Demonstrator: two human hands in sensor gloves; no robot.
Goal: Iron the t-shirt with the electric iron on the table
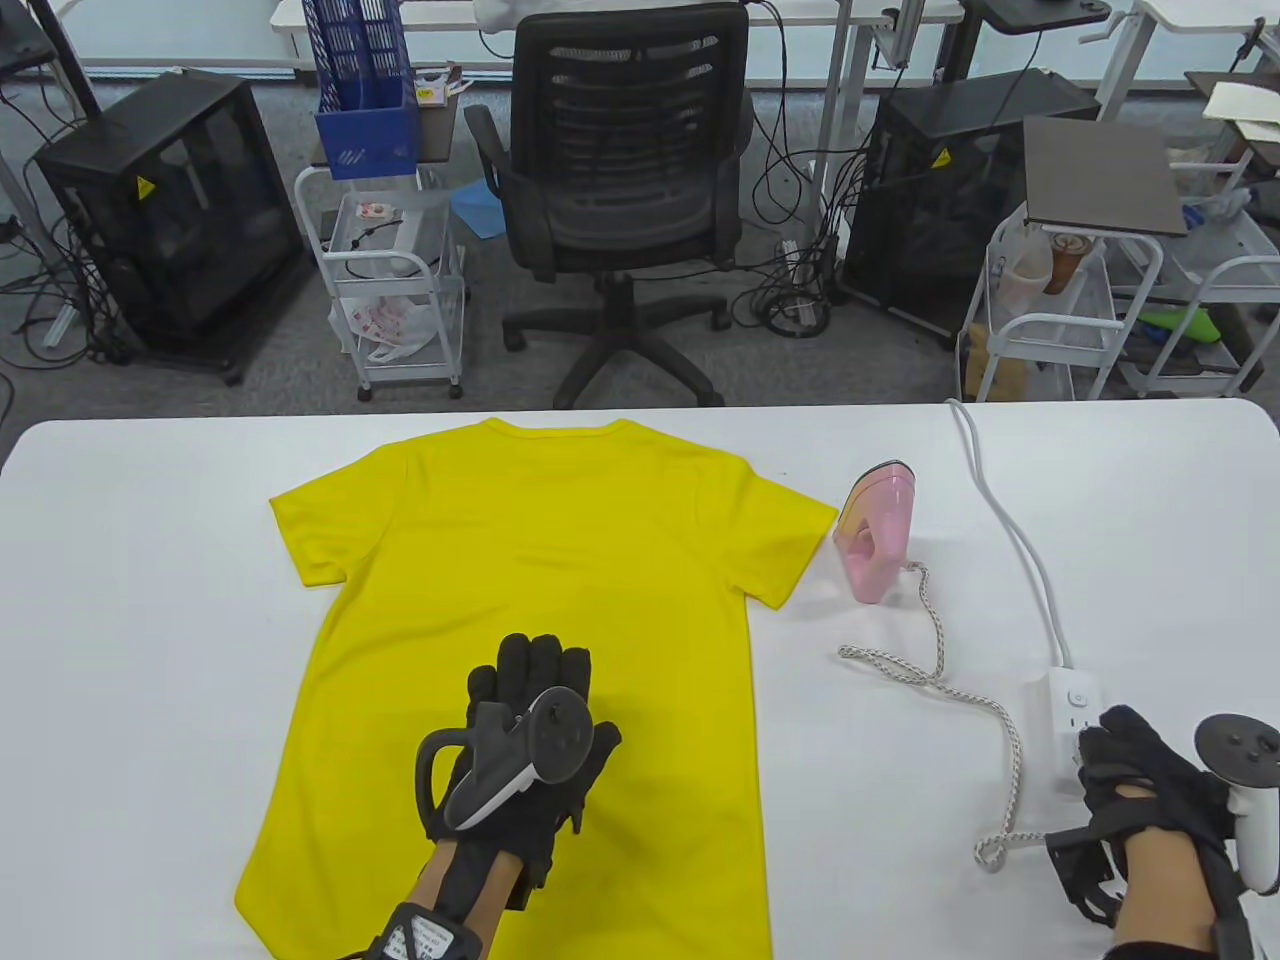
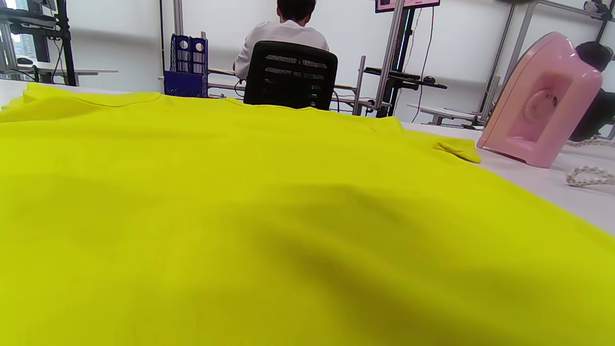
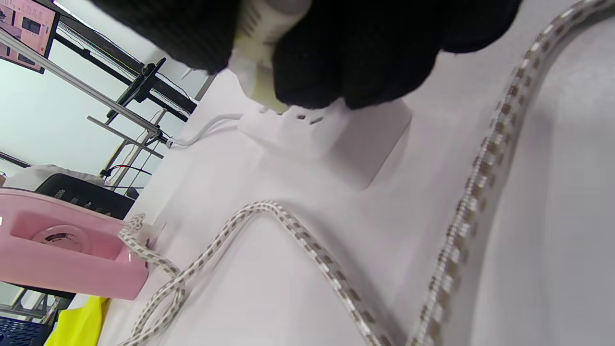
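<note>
A yellow t-shirt [image 1: 520,620] lies flat on the white table [image 1: 150,650], collar toward the far edge. The left hand [image 1: 530,740] rests palm down on the shirt's lower middle, fingers straight and relaxed, grasping nothing. The pink iron [image 1: 875,530] stands upright just beside the shirt's right sleeve, apart from both hands. Its braided cord [image 1: 960,690] snakes across the table toward the near right corner. There the right hand [image 1: 1150,790] pinches a pale plug [image 3: 259,62] in curled fingers at the white power strip [image 1: 1065,710], whose cable [image 1: 1010,520] runs to the far edge
</note>
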